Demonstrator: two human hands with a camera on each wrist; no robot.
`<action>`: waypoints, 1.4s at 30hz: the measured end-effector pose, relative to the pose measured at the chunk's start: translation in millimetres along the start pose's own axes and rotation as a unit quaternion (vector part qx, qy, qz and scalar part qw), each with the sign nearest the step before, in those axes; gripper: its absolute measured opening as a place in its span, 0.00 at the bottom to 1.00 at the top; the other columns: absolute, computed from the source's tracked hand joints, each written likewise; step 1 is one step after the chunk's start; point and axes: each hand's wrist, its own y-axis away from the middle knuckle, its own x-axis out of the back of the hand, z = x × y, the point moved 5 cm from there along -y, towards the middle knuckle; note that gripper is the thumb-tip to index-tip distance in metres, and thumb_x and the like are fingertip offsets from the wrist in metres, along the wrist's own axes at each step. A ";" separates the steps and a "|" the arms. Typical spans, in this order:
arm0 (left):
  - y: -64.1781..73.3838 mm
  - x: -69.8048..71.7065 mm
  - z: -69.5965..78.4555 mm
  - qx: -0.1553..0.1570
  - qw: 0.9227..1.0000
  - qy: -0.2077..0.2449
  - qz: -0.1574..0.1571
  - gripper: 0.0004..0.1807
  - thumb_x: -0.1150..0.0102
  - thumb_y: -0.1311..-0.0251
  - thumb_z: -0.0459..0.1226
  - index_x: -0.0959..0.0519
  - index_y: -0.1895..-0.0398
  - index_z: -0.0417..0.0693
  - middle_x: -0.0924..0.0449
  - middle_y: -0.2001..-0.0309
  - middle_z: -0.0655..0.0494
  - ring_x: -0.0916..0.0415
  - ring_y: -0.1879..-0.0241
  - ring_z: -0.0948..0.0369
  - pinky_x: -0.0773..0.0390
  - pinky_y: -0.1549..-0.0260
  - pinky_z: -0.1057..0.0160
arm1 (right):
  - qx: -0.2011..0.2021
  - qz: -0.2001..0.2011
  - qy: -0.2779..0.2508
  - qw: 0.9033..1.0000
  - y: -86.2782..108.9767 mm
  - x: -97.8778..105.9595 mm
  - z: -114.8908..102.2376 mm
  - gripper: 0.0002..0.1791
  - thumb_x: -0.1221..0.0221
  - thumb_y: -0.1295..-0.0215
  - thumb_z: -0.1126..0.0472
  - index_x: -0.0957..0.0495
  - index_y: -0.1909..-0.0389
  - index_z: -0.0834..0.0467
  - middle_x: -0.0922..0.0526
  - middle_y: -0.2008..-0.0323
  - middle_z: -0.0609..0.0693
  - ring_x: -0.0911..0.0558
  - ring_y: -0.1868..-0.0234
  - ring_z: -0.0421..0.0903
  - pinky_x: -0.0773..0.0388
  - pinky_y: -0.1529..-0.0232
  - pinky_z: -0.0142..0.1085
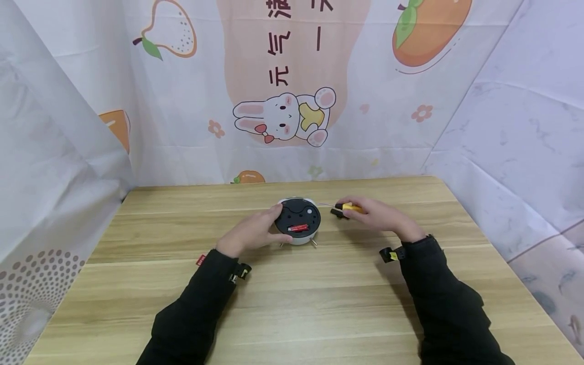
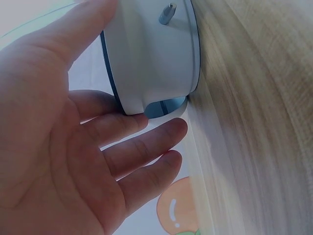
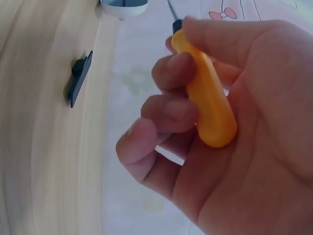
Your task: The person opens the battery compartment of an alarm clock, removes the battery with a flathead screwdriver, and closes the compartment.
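Note:
A round alarm clock (image 1: 298, 221) with a white case and black back lies face down on the table; a red battery (image 1: 298, 228) shows in its back. My left hand (image 1: 255, 229) grips the clock's left side between thumb and fingers. The left wrist view has the white case (image 2: 151, 54) and one metal leg (image 2: 167, 13) close up. In my right hand (image 1: 378, 215) is a screwdriver (image 3: 208, 98) with a yellow handle, its thin shaft pointing left toward the clock. Below it, a small black battery cover (image 3: 79, 78) lies on the table.
The wooden table (image 1: 292, 304) reaches back to a printed cloth (image 1: 182, 111) hanging behind it. More cloth hangs at the left and right. A small red tag (image 1: 201, 259) shows beside the left sleeve.

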 end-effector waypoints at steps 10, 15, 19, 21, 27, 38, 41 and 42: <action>1.1 -0.5 0.3 0.012 1.000 0.000 -0.005 0.56 0.33 0.40 0.60 0.49 0.19 0.40 0.45 0.22 0.46 0.42 0.26 0.55 0.38 0.30 0.53 | -0.038 0.017 0.021 0.999 4.8 6.4 17.7 0.25 0.51 0.19 0.62 0.37 0.27 0.65 0.27 0.38 0.68 0.24 0.43 0.60 0.29 0.42 0.57; 1.2 -1.4 -1.3 0.017 1.000 -0.004 -0.007 0.57 0.34 0.41 0.62 0.49 0.19 0.42 0.46 0.22 0.47 0.43 0.25 0.55 0.39 0.29 0.54 | -0.063 0.003 0.033 0.997 5.3 4.6 27.9 0.28 0.55 0.19 0.64 0.44 0.24 0.69 0.39 0.28 0.73 0.39 0.28 0.68 0.41 0.31 0.62; 0.8 -2.0 -2.0 0.013 1.000 -0.006 -0.006 0.57 0.34 0.41 0.62 0.49 0.19 0.41 0.46 0.22 0.47 0.44 0.25 0.56 0.39 0.29 0.54 | -0.083 -0.010 0.031 0.996 7.0 2.7 34.6 0.29 0.58 0.19 0.66 0.50 0.24 0.74 0.44 0.27 0.75 0.44 0.26 0.71 0.44 0.29 0.62; 0.9 -2.0 -2.1 0.013 1.000 -0.005 -0.006 0.57 0.34 0.41 0.62 0.49 0.19 0.41 0.45 0.22 0.46 0.43 0.25 0.55 0.38 0.29 0.54 | -0.096 -0.016 0.031 0.995 8.8 1.9 37.4 0.30 0.58 0.19 0.66 0.52 0.24 0.74 0.45 0.27 0.76 0.45 0.26 0.71 0.44 0.30 0.63; 0.4 -3.4 -3.6 0.017 1.000 -0.008 -0.010 0.57 0.35 0.41 0.63 0.49 0.19 0.42 0.46 0.22 0.46 0.43 0.25 0.56 0.39 0.29 0.54 | -0.125 -0.021 0.048 0.991 11.6 0.4 43.8 0.31 0.60 0.20 0.65 0.53 0.23 0.73 0.45 0.27 0.76 0.45 0.26 0.70 0.44 0.29 0.62; -0.2 -3.2 -2.8 0.017 1.000 -0.001 -0.013 0.57 0.34 0.41 0.62 0.49 0.19 0.41 0.47 0.22 0.46 0.45 0.24 0.55 0.40 0.29 0.54 | -0.149 -0.039 0.083 0.985 14.1 -0.5 47.7 0.32 0.53 0.22 0.64 0.49 0.24 0.74 0.42 0.28 0.76 0.41 0.28 0.71 0.41 0.31 0.62; 0.0 -2.7 -2.0 0.015 1.000 0.003 -0.012 0.57 0.34 0.41 0.62 0.49 0.19 0.41 0.47 0.22 0.46 0.45 0.24 0.55 0.40 0.29 0.54 | -0.149 -0.042 0.097 0.983 14.1 0.1 49.1 0.33 0.51 0.23 0.64 0.47 0.25 0.75 0.39 0.30 0.77 0.36 0.30 0.70 0.38 0.33 0.62; 0.1 -2.7 -2.0 0.015 1.000 0.005 -0.012 0.57 0.34 0.41 0.62 0.49 0.19 0.41 0.47 0.22 0.46 0.45 0.24 0.55 0.40 0.29 0.54 | -0.150 -0.041 0.103 0.982 13.9 0.7 49.7 0.33 0.50 0.24 0.64 0.46 0.26 0.76 0.37 0.31 0.77 0.32 0.33 0.69 0.34 0.35 0.60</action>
